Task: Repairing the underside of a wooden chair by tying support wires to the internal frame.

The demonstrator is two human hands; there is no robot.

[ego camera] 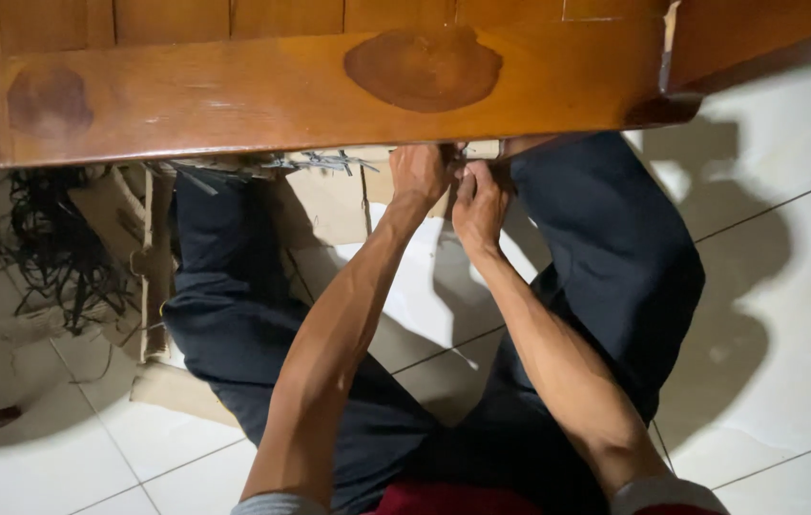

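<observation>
At the upper middle of the frame, both the left hand (420, 175) and right hand (480, 200) were pinched shut on something tiny under the wooden table (234, 95) edge, the job apparently unfinished, loose staples (315, 162) nearby

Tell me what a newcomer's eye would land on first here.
First the broad wooden panel across the top, with a dark oval patch. Just under its lower edge, the left hand and right hand meet at something too hidden to identify. At far left, a tangle of black strips lies beside cardboard on the tiled floor.
</observation>
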